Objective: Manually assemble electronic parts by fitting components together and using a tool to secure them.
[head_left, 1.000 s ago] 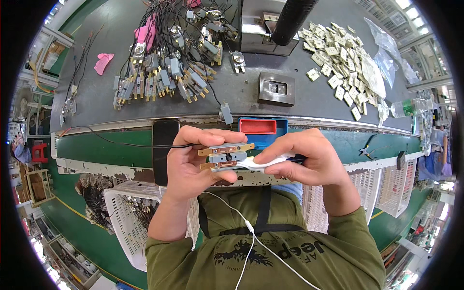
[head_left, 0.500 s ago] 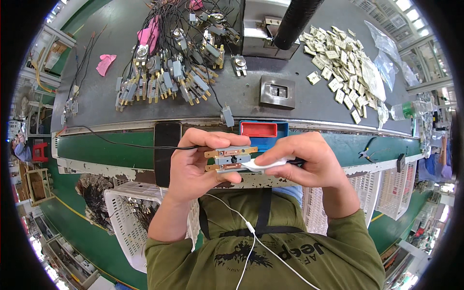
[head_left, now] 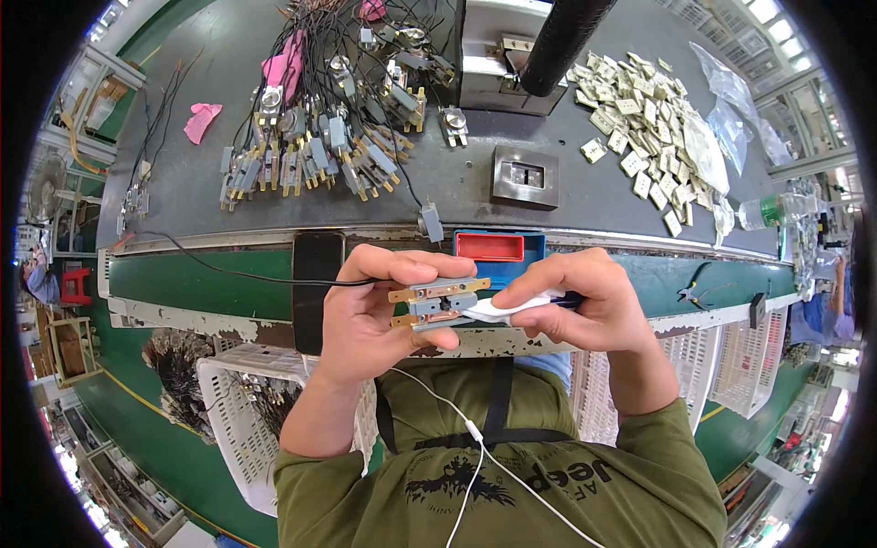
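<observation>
Gripping grey component [head_left: 425, 307] between left fingers [head_left: 402, 267]; right fingers [head_left: 528, 284] pinch white piece [head_left: 491, 312] (tip meeting component).

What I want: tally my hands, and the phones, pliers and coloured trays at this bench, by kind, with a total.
Hands: 2 (left hand, right hand)
Phone: 1
Pliers: 1
Trays: 2 (red tray, blue tray)
Total: 6
</observation>
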### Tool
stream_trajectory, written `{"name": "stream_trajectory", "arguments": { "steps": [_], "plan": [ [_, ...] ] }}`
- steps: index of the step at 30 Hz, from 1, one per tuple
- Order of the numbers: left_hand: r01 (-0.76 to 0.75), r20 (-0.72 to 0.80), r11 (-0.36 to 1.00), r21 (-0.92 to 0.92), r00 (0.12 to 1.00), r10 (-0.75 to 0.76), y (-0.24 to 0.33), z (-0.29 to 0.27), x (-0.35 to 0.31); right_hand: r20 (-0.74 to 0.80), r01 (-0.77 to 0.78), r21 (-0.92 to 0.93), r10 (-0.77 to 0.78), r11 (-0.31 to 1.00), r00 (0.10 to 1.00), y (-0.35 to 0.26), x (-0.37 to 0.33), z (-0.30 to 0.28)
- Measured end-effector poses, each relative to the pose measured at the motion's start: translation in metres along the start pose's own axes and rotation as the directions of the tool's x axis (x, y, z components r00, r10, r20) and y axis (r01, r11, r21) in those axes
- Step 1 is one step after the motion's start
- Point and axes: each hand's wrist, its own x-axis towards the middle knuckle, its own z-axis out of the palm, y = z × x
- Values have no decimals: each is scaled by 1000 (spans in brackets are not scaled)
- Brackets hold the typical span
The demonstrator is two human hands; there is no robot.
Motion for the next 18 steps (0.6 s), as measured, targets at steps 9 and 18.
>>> {"name": "stream_trajectory", "arguments": {
  "steps": [9, 18],
  "plan": [
    [7, -3, 1000, -1, 1000, -7, 1, 1, -2, 1, 169, -128, -170, 977, 985, 4, 2, 4],
    [-102, -374, 827, 552, 857, 355, 69, -100, -48, -414, -244, -21, 214, 969, 885, 10, -24, -8]
  ]
}}
